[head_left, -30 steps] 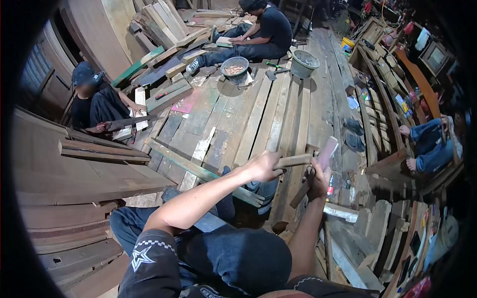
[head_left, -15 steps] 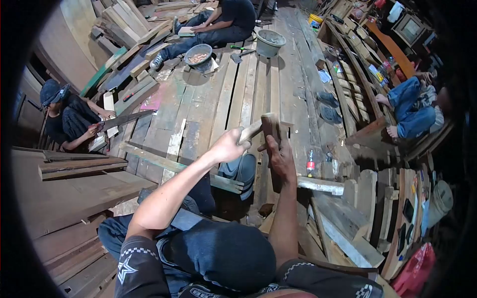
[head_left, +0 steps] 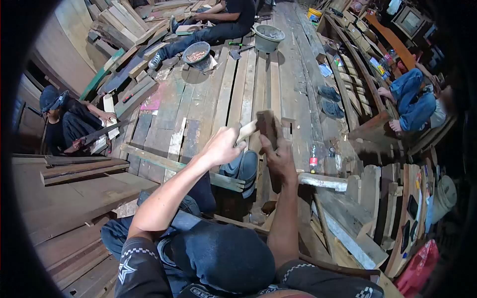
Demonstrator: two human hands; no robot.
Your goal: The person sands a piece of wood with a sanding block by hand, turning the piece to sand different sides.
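Observation:
My left hand (head_left: 222, 145) is closed around a short, pale wooden piece (head_left: 247, 130). Its far end meets the upper part of a long, dark wooden piece (head_left: 267, 123). My right hand (head_left: 280, 156) grips that dark piece from the right side, with fingers wrapped over it; its lower end shows below the hand. Both hands are raised in front of me, above the plank floor (head_left: 198, 107). Whether the two pieces are joined or only touching, I cannot tell. Below my hands lies a pair of dark clogs (head_left: 247, 168).
Ahead stand a bucket of small pieces (head_left: 197, 54) and a grey bucket (head_left: 269, 38), with a hammer (head_left: 236, 53) between. One person (head_left: 64, 111) saws wood at left; others sit ahead and right. A bottle (head_left: 313, 160) stands right, near a white-edged beam (head_left: 323, 182).
My hands and both wooden pieces have shifted slightly, and the dark piece's top leans a little further left. At left, the co-worker's saw has moved down and left.

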